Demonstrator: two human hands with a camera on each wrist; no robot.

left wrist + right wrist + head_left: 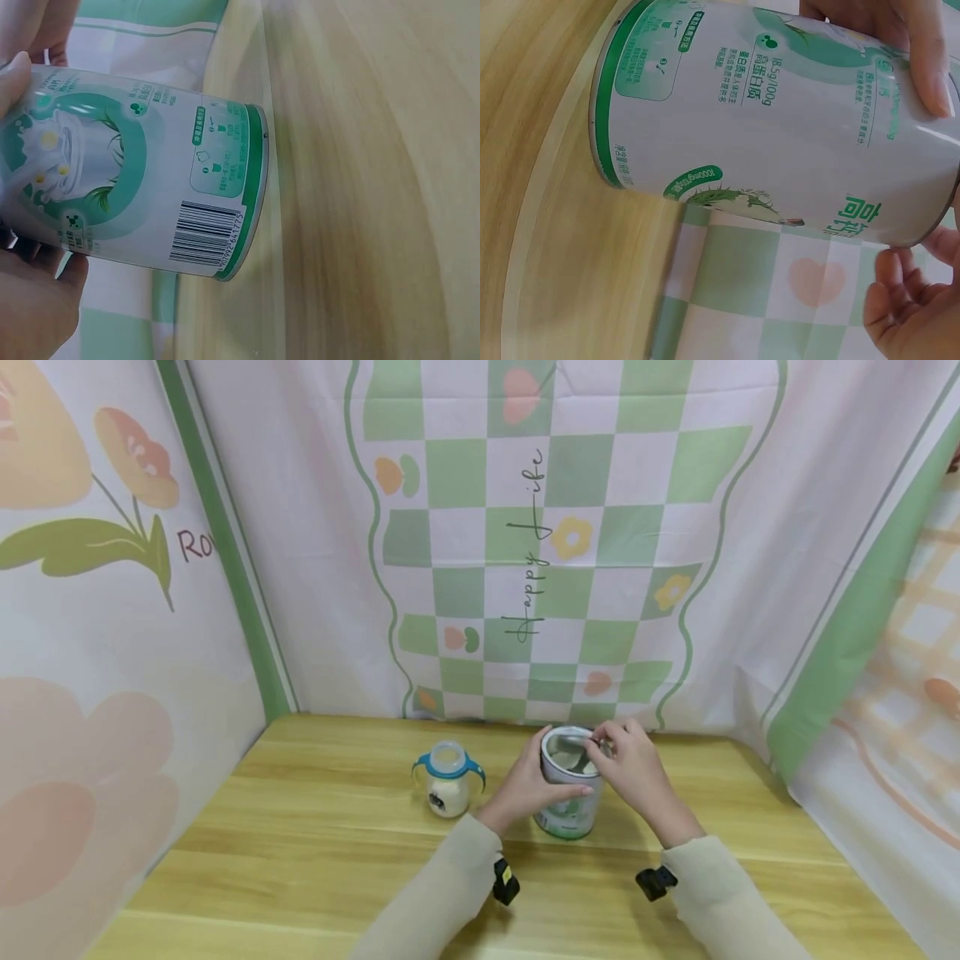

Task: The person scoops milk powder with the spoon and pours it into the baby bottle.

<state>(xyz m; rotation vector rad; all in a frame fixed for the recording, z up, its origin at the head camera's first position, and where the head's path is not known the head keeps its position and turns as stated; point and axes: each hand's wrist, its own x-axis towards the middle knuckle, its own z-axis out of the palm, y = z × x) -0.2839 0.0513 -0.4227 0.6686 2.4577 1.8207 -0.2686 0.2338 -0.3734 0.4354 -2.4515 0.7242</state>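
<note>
- A round metal can (567,789) stands upright on the wooden table (315,827), near its middle and a little toward the back edge; its wall is white with green printing and a green band round the foot.
- The can's top is open; inside, pale powder shows below the silver rim, though how full it is cannot be told.
- The left hand (525,787) wraps the can's left side, thumb across the front wall: a closed grip on the can.
- In the left wrist view the same can (135,169) shows a barcode near its foot, with the left hand's fingers (34,300) against the wall.
- The right hand (630,764) sits at the can's rim on the right side, its fingertips reaching over the opening and pinching something small and silvery there; what it is cannot be made out.
- In the right wrist view the can (780,120) fills the frame, with the right hand's fingers (900,300) curled just beside its top end.
- A small baby bottle (447,781) with blue handles stands left of the can, apart from it, uncapped, with white powder in its lower part.
- A checked green-and-white cloth (555,527) hangs behind the table.
</note>
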